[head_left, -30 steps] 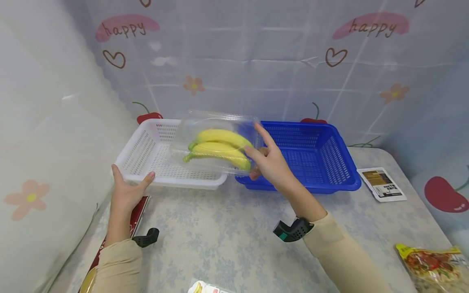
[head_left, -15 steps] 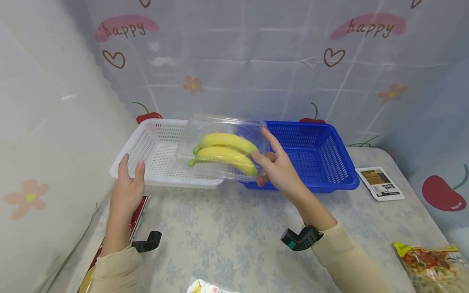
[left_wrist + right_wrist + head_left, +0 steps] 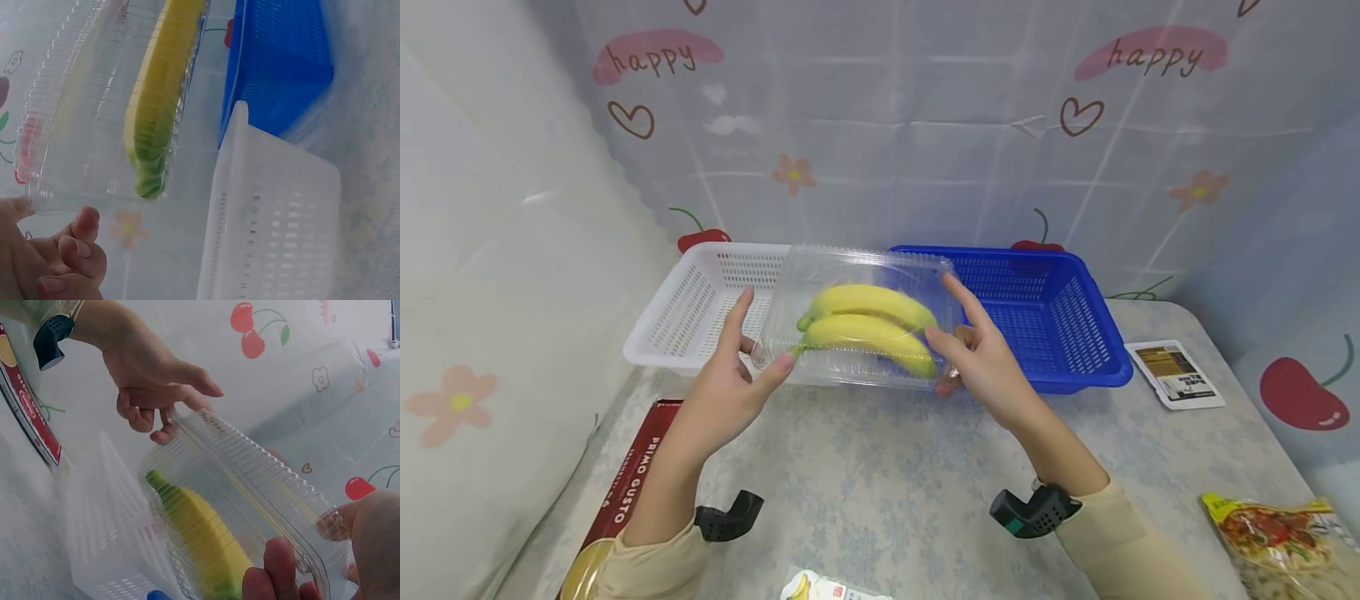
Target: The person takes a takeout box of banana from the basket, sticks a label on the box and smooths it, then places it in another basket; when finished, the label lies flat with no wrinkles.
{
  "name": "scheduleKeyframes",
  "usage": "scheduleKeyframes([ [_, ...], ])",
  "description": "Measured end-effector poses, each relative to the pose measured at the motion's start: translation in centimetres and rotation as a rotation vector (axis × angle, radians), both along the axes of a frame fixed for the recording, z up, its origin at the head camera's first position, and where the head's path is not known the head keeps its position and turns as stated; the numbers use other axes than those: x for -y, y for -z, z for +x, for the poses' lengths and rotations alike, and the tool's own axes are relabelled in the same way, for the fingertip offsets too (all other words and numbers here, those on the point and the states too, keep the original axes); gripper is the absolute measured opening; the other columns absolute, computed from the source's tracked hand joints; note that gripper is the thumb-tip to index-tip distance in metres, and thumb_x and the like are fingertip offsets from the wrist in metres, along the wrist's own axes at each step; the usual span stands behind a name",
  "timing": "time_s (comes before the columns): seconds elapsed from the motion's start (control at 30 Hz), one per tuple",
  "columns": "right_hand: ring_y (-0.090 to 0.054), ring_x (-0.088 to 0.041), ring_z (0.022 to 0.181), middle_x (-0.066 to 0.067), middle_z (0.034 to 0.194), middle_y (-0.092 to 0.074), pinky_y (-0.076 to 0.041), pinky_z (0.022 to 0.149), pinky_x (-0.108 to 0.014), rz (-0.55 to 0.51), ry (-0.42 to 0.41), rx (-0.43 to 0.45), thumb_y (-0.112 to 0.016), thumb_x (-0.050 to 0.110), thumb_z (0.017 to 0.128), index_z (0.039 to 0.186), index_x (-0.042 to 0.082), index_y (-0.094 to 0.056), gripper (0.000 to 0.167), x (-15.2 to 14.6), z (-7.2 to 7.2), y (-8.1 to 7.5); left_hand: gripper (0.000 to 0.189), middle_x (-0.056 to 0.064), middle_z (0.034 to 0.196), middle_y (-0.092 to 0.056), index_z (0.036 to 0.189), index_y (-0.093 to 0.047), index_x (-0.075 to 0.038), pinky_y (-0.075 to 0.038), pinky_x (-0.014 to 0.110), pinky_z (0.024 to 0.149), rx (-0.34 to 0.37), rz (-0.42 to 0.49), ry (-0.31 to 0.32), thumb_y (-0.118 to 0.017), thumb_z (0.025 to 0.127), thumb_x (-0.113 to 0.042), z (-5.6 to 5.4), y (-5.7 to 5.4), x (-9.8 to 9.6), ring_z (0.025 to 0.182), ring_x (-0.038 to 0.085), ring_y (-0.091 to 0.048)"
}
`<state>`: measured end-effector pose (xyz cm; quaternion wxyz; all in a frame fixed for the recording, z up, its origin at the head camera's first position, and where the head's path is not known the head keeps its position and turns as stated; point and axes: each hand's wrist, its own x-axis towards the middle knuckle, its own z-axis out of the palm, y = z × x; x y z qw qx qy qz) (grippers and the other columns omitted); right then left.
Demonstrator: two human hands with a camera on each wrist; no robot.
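Note:
A clear plastic clamshell container (image 3: 786,283) with two yellow bananas (image 3: 868,332) inside is held tilted above the two baskets. At its right end my right hand (image 3: 988,358) grips it, thumb on the front and fingers behind. My left hand (image 3: 730,392) is around the lower left corner; in the right wrist view its curled fingers (image 3: 140,415) lie under the rim, thumb above. How firmly it holds is unclear. Behind the container stand a white basket (image 3: 662,312) and, to the right, a blue basket (image 3: 1075,333).
A red PRIMO GUSTO package (image 3: 632,475) lies at the left, partly behind the left forearm. A small white-edged packet (image 3: 1176,375) is right of the blue basket. A yellow-topped food bag (image 3: 1277,537) and a banana-printed packet (image 3: 823,587) lie near the front.
My left hand has left the white basket's rim and moved right to the container's left corner. My right hand has brought the container slightly right and nearer.

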<state>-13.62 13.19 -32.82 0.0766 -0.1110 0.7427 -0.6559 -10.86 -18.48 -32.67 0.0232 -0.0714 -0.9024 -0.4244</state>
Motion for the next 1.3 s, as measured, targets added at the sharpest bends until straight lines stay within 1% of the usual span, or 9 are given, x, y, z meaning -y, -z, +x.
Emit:
scheduleKeyframes([
  [0.17,-0.055,-0.021,0.052,-0.005,0.068,-0.04,-0.059,0.061,-0.046,0.002,-0.006,-0.002,-0.061,0.035,0.099,0.154,0.05,-0.018,0.071,-0.4,0.7,0.2,0.097,0.009,0.102,-0.043,0.153,0.002,-0.054,-0.045,0.032,0.056,-0.004,-0.001,0.026,-0.071,0.089,-0.046,0.0,-0.2,-0.7,0.059,0.018,-0.04],
  [0.37,-0.055,-0.02,0.052,-0.003,0.068,-0.037,-0.059,0.061,-0.045,0.006,-0.013,0.013,-0.061,0.035,0.099,0.155,0.049,-0.018,0.072,-0.8,1.5,0.2,0.098,0.011,0.096,-0.042,0.15,0.003,-0.058,-0.045,0.035,0.061,0.016,0.016,0.047,-0.072,0.089,-0.044,0.3,-0.2,-1.1,0.069,0.022,-0.044],
  [0.5,-0.054,-0.019,0.051,-0.003,0.07,-0.036,-0.06,0.061,-0.044,0.012,-0.012,0.024,-0.061,0.035,0.099,0.154,0.049,-0.018,0.071,-1.1,2.2,0.2,0.098,0.013,0.095,-0.041,0.152,0.004,-0.056,-0.045,0.038,0.065,0.036,0.027,0.061,-0.071,0.09,-0.043,0.5,-0.2,-1.3,0.073,0.025,-0.046],
  [0.57,-0.054,-0.019,0.051,-0.003,0.07,-0.036,-0.06,0.061,-0.043,0.012,-0.013,0.03,-0.06,0.034,0.1,0.154,0.049,-0.018,0.071,-1.2,2.5,0.3,0.098,0.016,0.109,-0.047,0.152,0.004,-0.055,-0.051,0.045,0.072,0.048,0.041,0.069,-0.071,0.09,-0.044,0.6,-0.1,-1.3,0.085,0.028,-0.054],
  [0.63,-0.055,-0.02,0.052,-0.003,0.07,-0.037,-0.06,0.061,-0.043,0.008,-0.02,0.04,-0.06,0.033,0.1,0.154,0.049,-0.018,0.071,-1.3,2.9,0.3,0.097,0.019,0.13,-0.048,0.153,0.004,-0.055,-0.052,0.056,0.084,0.059,0.048,0.076,-0.069,0.091,-0.046,0.6,0.1,-1.3,0.105,0.034,-0.058],
  [0.73,-0.058,-0.023,0.053,-0.003,0.07,-0.037,-0.059,0.061,-0.043,0.005,-0.034,0.051,-0.06,0.032,0.1,0.155,0.048,-0.017,0.072,-1.4,3.5,0.4,0.095,0.018,0.156,-0.032,0.153,0.006,-0.054,-0.042,0.07,0.097,0.069,0.045,0.098,-0.067,0.092,-0.047,0.9,0.6,-1.2,0.133,0.042,-0.046],
  [0.87,-0.061,-0.027,0.055,-0.004,0.071,-0.038,-0.059,0.06,-0.044,0.018,-0.045,0.051,-0.061,0.031,0.1,0.155,0.047,-0.016,0.073,-1.5,4.4,0.6,0.096,0.013,0.164,-0.018,0.155,0.008,-0.049,-0.035,0.075,0.1,0.067,0.04,0.14,-0.066,0.093,-0.046,1.5,1.2,-1.1,0.143,0.046,-0.033],
  [1.03,-0.062,-0.031,0.054,-0.006,0.071,-0.038,-0.059,0.059,-0.047,0.036,-0.042,0.05,-0.062,0.031,0.099,0.155,0.048,-0.017,0.073,-1.7,5.4,1.0,0.098,0.004,0.167,-0.007,0.155,0.007,-0.048,-0.028,0.075,0.106,0.053,0.081,0.177,-0.068,0.093,-0.038,2.4,1.5,-1.1,0.15,0.041,-0.02],
  [1.3,-0.063,-0.035,0.053,-0.007,0.073,-0.036,-0.058,0.059,-0.047,0.041,-0.06,0.025,-0.06,0.028,0.1,0.156,0.046,-0.017,0.073,-2.1,7.0,1.6,0.101,0.001,0.168,-0.002,0.157,0.007,-0.043,-0.022,0.076,0.107,0.05,0.049,0.17,-0.071,0.092,-0.038,4.1,1.5,-1.5,0.152,0.042,-0.011],
])
